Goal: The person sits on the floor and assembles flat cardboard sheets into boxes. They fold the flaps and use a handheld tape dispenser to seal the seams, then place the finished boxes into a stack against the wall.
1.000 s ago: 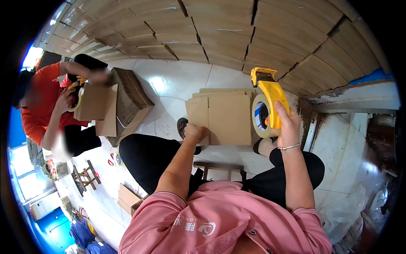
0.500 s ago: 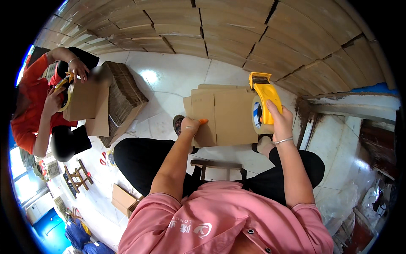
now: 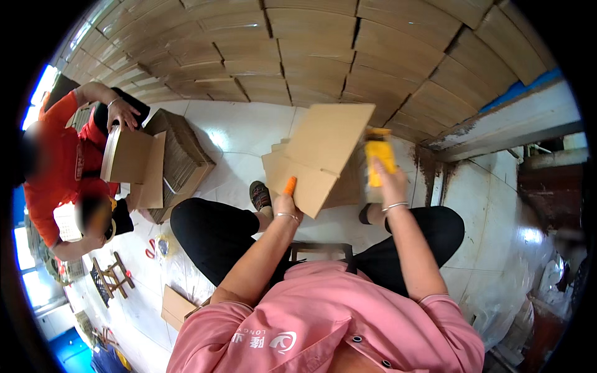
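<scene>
My left hand [image 3: 288, 207], with an orange finger cover [image 3: 290, 185] on its thumb, grips the near edge of a flat cardboard piece [image 3: 326, 146]. The piece stands tilted in front of me. Behind it, more cardboard [image 3: 348, 186] shows partly, and I cannot tell whether the two are joined. To the right of the cardboard, my right hand [image 3: 392, 183] is closed round a yellow tape dispenser [image 3: 380, 155]. Motion smears the dispenser, and its tape roll is hard to make out.
Stacked cartons [image 3: 317, 59] form a wall ahead. At left, a person in orange [image 3: 56, 168] handles a box [image 3: 129, 154] beside tied flat cardboard [image 3: 186, 168]. Red scissors [image 3: 151, 248] and a small wooden stool [image 3: 112, 276] are on the floor. Clear plastic [image 3: 497, 311] lies at right.
The cardboard, flatter before, is now raised and tilted. My left hand has shifted to its near edge. The dispenser has drawn slightly left and down. The co-worker's lower hand has moved toward them.
</scene>
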Demonstrator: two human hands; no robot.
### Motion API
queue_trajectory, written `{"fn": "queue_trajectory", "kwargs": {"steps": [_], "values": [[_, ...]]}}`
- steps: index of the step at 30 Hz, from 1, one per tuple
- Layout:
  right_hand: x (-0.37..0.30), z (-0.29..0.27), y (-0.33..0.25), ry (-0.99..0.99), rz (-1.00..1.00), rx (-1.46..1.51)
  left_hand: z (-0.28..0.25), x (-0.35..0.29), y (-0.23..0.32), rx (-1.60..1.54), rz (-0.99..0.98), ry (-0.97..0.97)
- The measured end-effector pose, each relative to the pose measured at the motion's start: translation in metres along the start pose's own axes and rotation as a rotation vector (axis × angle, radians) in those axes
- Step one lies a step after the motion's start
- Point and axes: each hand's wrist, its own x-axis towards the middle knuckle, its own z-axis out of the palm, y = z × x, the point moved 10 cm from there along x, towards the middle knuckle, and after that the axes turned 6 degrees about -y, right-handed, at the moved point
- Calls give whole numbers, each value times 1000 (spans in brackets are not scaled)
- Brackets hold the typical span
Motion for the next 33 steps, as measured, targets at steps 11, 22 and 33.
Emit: {"fn": "queue_trajectory", "kwargs": {"steps": [11,22,33], "values": [[-35,55,-48,61,-155,-881,-39,-17,11,725,-101,-169],[-36,141,-55,-220,-370,-1275,113,15,54,1099,197,-386],[14,142,31,-448,-7,-592,94,30,78,1131,82,-392]]}}
